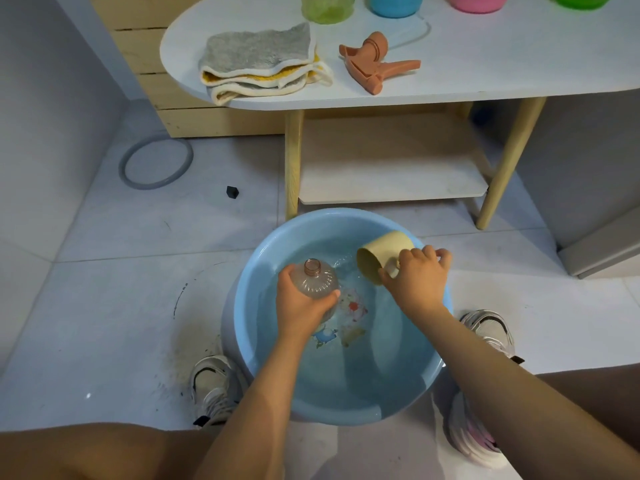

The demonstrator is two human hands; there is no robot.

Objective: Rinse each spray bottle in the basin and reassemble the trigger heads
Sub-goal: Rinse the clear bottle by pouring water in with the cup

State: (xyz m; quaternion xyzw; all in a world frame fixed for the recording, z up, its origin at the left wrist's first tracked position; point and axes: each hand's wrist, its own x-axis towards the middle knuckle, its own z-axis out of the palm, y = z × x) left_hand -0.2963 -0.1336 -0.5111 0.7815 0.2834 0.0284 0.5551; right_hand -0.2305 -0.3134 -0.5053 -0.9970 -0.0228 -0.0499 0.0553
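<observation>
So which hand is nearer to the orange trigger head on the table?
Right. The right hand holds the cup over the basin, more nearly below the trigger head; the left hand grips the bottle, lower and further left.

Arms: your forearms are bare, with no sleeves in view.
Left hand (300,299): bare, no glove or ring that you can see.
Right hand (417,277): bare too.
Legs: your knees are bare.
Left shoe (213,388): white trainer with black trim.
Right shoe (490,332): white trainer, black trim, pink at the sole.
</observation>
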